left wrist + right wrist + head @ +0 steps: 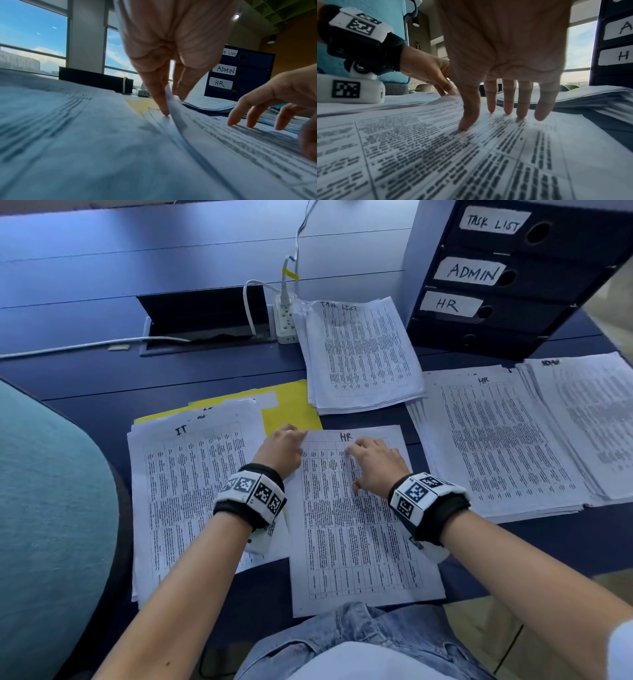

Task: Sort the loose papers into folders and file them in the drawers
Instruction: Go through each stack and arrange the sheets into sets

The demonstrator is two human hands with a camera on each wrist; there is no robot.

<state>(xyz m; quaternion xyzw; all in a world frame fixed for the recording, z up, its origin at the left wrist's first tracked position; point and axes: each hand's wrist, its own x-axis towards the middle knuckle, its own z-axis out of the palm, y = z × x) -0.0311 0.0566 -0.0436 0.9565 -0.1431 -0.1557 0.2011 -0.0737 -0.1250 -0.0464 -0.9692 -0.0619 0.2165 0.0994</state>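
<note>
A printed sheet headed HR point(359, 525) lies on the dark desk right in front of me. My left hand point(298, 438) pinches its top left corner, and the left wrist view shows that corner of the HR sheet point(176, 119) lifted between the fingers of my left hand point(172, 104). My right hand point(363, 463) lies spread on the upper part of the sheet. In the right wrist view its fingertips point(507, 111) press flat on the HR sheet point(471, 155). A yellow folder point(291, 409) lies partly under the pile headed IT point(191, 491).
A pile headed TASK LIST point(363, 354) lies behind, an HR pile point(496, 440) to the right and an ADMIN pile point(589, 419) beyond it. The drawer unit point(513, 275) labelled TASK LIST, ADMIN and HR stands at the back right. A power strip point(286, 320) and an open cable hatch point(205, 316) are behind; a teal chair point(51, 508) is left.
</note>
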